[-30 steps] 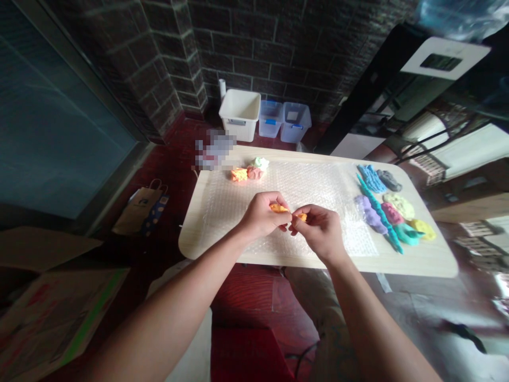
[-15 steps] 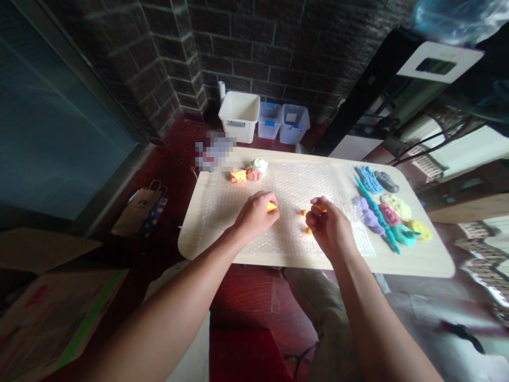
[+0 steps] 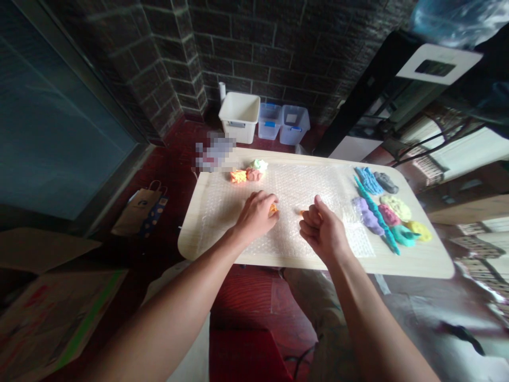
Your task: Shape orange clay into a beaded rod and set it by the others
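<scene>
My left hand (image 3: 256, 215) is closed around a lump of orange modelling clay (image 3: 273, 209), part of which shows between thumb and fingers. It hovers over or rests on a sheet of bubble wrap (image 3: 284, 239). To its right, my right hand (image 3: 324, 229) has its fingers curled in and its thumb pointing up. Whatever lies inside those fingers is hidden. A small orange clay piece (image 3: 302, 212) shows just by the right fingertips, partly covered by them.
Orange clay (image 3: 238, 176), reddish-brown clay (image 3: 254, 174) and pale green clay (image 3: 260, 165) sit at the back left. On the right lie several more lumps, among them blue clay (image 3: 369, 180), purple clay (image 3: 368, 216) and a long teal roll (image 3: 376, 214). Bins (image 3: 239, 116) stand behind the table (image 3: 433, 260).
My hands were together on the orange clay, then moved apart. Small orange pieces came into view near my right hand, whose fingers have since curled in and now cover most of them.
</scene>
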`<state>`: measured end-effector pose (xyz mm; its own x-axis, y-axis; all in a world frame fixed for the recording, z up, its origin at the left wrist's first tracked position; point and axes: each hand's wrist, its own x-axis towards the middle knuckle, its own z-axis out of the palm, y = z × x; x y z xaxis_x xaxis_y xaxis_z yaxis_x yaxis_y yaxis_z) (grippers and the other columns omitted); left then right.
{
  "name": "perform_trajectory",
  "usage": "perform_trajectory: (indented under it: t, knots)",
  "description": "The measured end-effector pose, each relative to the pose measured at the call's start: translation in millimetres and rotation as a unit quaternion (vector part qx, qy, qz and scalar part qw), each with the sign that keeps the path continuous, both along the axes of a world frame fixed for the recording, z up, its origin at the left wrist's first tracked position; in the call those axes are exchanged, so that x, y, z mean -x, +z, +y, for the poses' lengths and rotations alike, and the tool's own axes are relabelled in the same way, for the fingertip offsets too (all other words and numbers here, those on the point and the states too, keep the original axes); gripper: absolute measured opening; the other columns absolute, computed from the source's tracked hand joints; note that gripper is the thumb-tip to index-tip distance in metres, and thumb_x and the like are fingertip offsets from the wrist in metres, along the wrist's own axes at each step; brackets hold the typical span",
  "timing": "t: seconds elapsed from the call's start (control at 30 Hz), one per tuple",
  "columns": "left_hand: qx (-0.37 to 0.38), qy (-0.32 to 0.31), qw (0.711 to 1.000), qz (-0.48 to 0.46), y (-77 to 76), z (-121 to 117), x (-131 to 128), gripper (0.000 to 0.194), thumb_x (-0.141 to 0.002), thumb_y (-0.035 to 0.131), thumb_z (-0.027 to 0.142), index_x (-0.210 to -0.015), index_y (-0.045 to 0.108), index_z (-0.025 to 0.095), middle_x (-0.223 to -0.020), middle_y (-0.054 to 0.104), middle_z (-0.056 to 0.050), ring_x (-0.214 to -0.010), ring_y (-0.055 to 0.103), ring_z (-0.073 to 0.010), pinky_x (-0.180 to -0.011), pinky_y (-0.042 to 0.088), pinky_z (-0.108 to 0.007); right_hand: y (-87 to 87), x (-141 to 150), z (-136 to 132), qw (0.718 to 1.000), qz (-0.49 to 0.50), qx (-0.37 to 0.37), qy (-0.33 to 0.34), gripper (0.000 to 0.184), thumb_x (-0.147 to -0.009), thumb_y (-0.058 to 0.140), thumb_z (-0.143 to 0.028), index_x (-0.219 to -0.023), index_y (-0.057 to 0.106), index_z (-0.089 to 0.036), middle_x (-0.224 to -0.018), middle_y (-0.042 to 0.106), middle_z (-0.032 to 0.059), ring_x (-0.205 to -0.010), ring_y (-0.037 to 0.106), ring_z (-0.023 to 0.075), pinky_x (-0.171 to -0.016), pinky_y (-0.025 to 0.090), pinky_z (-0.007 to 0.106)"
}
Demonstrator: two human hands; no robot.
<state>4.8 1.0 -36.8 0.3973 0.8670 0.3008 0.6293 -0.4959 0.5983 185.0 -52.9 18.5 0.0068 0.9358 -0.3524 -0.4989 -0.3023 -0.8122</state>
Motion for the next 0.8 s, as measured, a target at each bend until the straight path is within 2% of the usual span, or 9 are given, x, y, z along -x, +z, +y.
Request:
perform_trajectory:
  t: [0.07, 0.17, 0.37, 0.47, 0.6, 0.67, 0.73, 0.77, 0.8]
  knots:
    - [-0.005, 0.013, 1.000, -0.003, 1.1, -0.9, -0.9, 0.021, -0.087, 0.070, 0.016, -0.108, 0.068, 0.019, -0.108, 0.069, -0.010, -0.107, 0.064, -0.0279, -0.101, 0.051, -0.044, 1.1, -0.7, -0.6, 1.000, 0.015, 0.015, -0.010, 0.063, -0.086, 0.077, -0.051, -0.052, 0.033, -0.021, -0.050, 0.023, -0.0094, -0.038, 0.020, 0.0045, -0.033, 0.013, 0.020]
    - [-0.024, 0.029, 0.999, -0.020, 4.0, -1.1, -1.2, 0.020, -0.088, 0.069, 0.018, -0.108, 0.066, 0.019, -0.109, 0.068, -0.010, -0.111, 0.063, -0.0282, -0.104, 0.050, -0.045, 2.7, -2.9, 0.2, 0.999, 0.019, 0.028, -0.026, 0.061, -0.087, 0.076, -0.047, -0.052, 0.031, -0.022, -0.048, 0.025, -0.0094, -0.035, 0.022, 0.0048, -0.031, 0.016, 0.020]
    - [-0.068, 0.045, 0.991, -0.101, 16.9, -1.6, -0.4, 0.013, -0.090, 0.064, 0.013, -0.101, 0.064, 0.020, -0.104, 0.070, -0.008, -0.107, 0.064, -0.0249, -0.103, 0.050, -0.042, 5.9, -21.6, 5.0, 0.988, -0.104, -0.051, -0.105, 0.051, -0.088, 0.070, -0.067, -0.068, 0.059, -0.021, -0.043, 0.047, -0.0061, -0.028, 0.041, 0.0088, -0.027, 0.025, 0.023]
    - [-0.083, 0.047, 0.985, -0.141, 26.5, -3.7, 1.5, 0.012, -0.090, 0.063, 0.011, -0.098, 0.066, 0.020, -0.101, 0.072, -0.006, -0.103, 0.066, -0.0233, -0.099, 0.051, -0.040, 7.3, -39.1, 5.5, 0.981, -0.104, -0.084, -0.142, 0.059, -0.089, 0.066, -0.071, -0.058, 0.052, -0.023, -0.037, 0.038, -0.0076, -0.025, 0.033, 0.0079, -0.026, 0.019, 0.024]
    - [-0.069, 0.046, 0.975, -0.206, 38.7, -12.0, 2.0, 0.010, -0.093, 0.060, 0.015, -0.089, 0.068, 0.020, -0.093, 0.074, -0.005, -0.093, 0.068, -0.0199, -0.091, 0.053, -0.035, 4.3, -47.1, 5.6, 0.986, -0.069, -0.098, -0.118, 0.067, -0.090, 0.064, -0.069, -0.047, 0.039, -0.024, -0.037, 0.026, -0.0073, -0.029, 0.024, 0.0070, -0.029, 0.016, 0.025]
    - [-0.003, 0.043, 0.967, -0.252, 42.3, -18.6, -1.8, 0.014, -0.095, 0.060, 0.024, -0.085, 0.068, 0.020, -0.088, 0.073, -0.005, -0.086, 0.067, -0.0184, -0.084, 0.053, -0.033, 1.4, -39.2, 5.0, 0.985, -0.080, -0.118, -0.097, 0.058, -0.091, 0.060, -0.062, -0.050, 0.047, -0.023, -0.042, 0.027, -0.0069, -0.033, 0.025, 0.0077, -0.033, 0.020, 0.025]
    - [0.137, 0.040, 0.933, -0.330, 43.4, -24.4, -8.7, 0.021, -0.097, 0.059, 0.034, -0.085, 0.068, 0.019, -0.084, 0.072, -0.005, -0.079, 0.067, -0.0178, -0.075, 0.054, -0.031, -1.0, -24.9, 2.4, 0.977, -0.129, -0.152, -0.078, 0.042, -0.094, 0.056, -0.051, -0.063, 0.059, -0.023, -0.048, 0.032, -0.0059, -0.040, 0.033, 0.0102, -0.040, 0.032, 0.026]
    - [0.230, 0.039, 0.892, -0.387, 43.2, -26.3, -12.7, 0.024, -0.097, 0.058, 0.038, -0.086, 0.067, 0.019, -0.083, 0.071, -0.006, -0.076, 0.067, -0.0177, -0.072, 0.054, -0.031, -1.6, -16.5, 0.0, 0.967, -0.177, -0.173, -0.067, 0.032, -0.095, 0.055, -0.044, -0.073, 0.064, -0.023, -0.052, 0.038, -0.0047, -0.046, 0.041, 0.0120, -0.046, 0.039, 0.027]
    - [0.330, 0.037, 0.832, -0.444, 42.8, -27.3, -16.5, 0.027, -0.097, 0.054, 0.041, -0.089, 0.066, 0.018, -0.083, 0.071, -0.007, -0.074, 0.067, -0.0183, -0.069, 0.055, -0.031, -1.7, -8.1, -3.0, 0.949, -0.241, -0.196, -0.055, 0.022, -0.096, 0.055, -0.038, -0.087, 0.068, -0.023, -0.059, 0.047, -0.0028, -0.054, 0.049, 0.0142, -0.054, 0.045, 0.029]
